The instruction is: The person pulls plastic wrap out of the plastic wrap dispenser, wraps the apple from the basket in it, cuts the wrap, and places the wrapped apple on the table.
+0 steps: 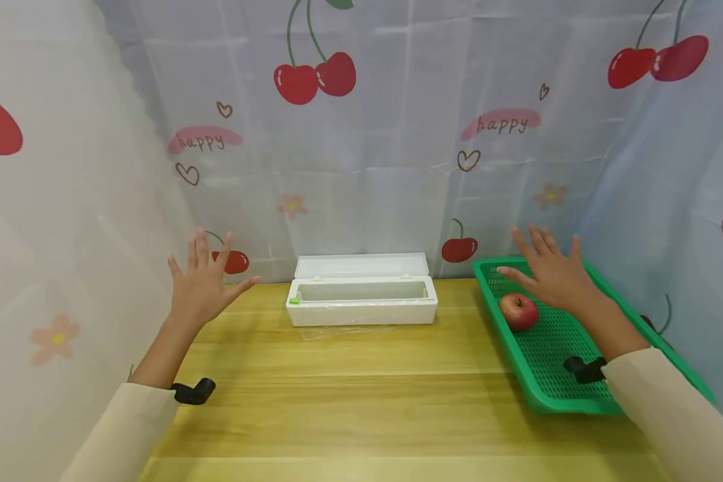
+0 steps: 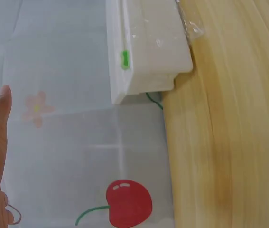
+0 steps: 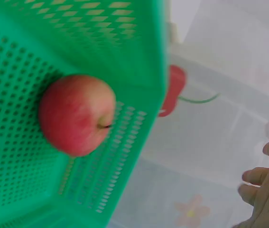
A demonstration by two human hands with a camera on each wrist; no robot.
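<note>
My left hand (image 1: pixel 200 289) is raised at the left with its fingers spread, holding nothing. On the other side, my right hand (image 1: pixel 554 274) is also spread and bare, over the green basket (image 1: pixel 533 385). A red apple (image 1: pixel 519 312) lies inside that basket near its left wall; the right wrist view shows the apple (image 3: pixel 77 115) with its stem. Between the hands, at the back of the table, stands a long white cling film box (image 1: pixel 361 314) with its lid (image 1: pixel 361 266) up. A green slider (image 2: pixel 125 60) sits on one end of the box.
Clear film (image 1: pixel 337 332) sticks out under the front of the box onto the wooden table (image 1: pixel 361 402). A curtain (image 1: pixel 385 147) printed with cherries encloses the back and both sides. Each wrist wears a black camera mount (image 1: pixel 194 391).
</note>
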